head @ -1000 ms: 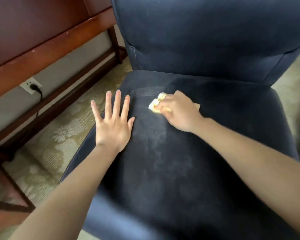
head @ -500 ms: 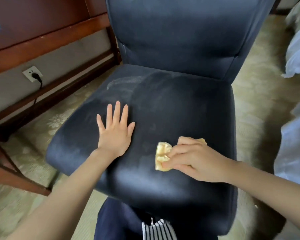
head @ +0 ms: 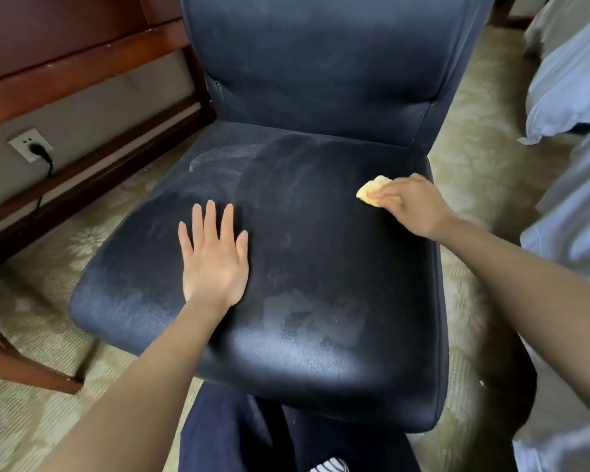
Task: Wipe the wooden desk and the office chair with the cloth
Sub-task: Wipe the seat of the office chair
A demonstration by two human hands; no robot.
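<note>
Left hand (head: pixel 215 260) is lying flat on the seat of the office chair (head: pixel 321 352), palm down, fingers straight and slightly spread, grasping nothing. Its forearm is reaching in from the lower left. Right hand (head: pixel 413 204) is curling its fingers over the cloth (head: pixel 372 190), a small yellow wad, and pressing it onto the seat near the right edge, towards the back. This hand is covering most of the cloth, so only 1 crumpled corner is peeking out past the fingertips.

Showing here are 2 hands, 1 cloth, 1 chair and 1 desk. The dark seat is carrying pale smears at its back left and near its front, and the backrest is rising upright behind it.

The wooden desk (head: pixel 65 73) is standing to the left of the chair, with only its reddish-brown rails and legs showing. Beneath it, 1 white wall socket (head: pixel 31 144) is holding 1 black plug (head: pixel 43 152). Patterned carpet (head: pixel 31 420) is covering the floor. Pale blue bedding (head: pixel 573 80) is lying at the right, near the chair. The person's dark trousers (head: pixel 225 430) are showing below the seat's front edge.
</note>
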